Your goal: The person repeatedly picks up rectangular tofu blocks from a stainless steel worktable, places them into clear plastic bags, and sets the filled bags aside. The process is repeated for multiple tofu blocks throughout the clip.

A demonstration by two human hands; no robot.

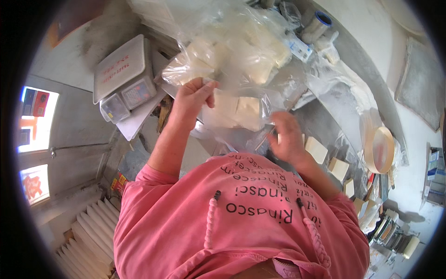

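In front of my chest lies a clear plastic bag (pixel 265 104) with pale, flat dough-like pieces (pixel 248 108) inside. My left hand (pixel 195 92) is at its far left corner, thumb and forefinger pinched on thin plastic film. My right hand (pixel 287 137), blurred by motion, is beside the bag's right side. Its thumb and fingers are apart, and nothing shows between them. Just beyond, more filled clear bags (pixel 259 66) hold similar pale pieces. A loose plastic sheet partly covers them, so their edges are hard to make out.
A weighing scale (pixel 120 71) stands at left. Several pale blocks (pixel 316 150) lie right of my right arm, near a round wooden-rimmed sieve (pixel 390 150). White powder (pixel 352 82) coats the counter at right. A roller machine (pixel 393 230) sits lower right; a blue-rimmed cylindrical container (pixel 315 28) stands behind.
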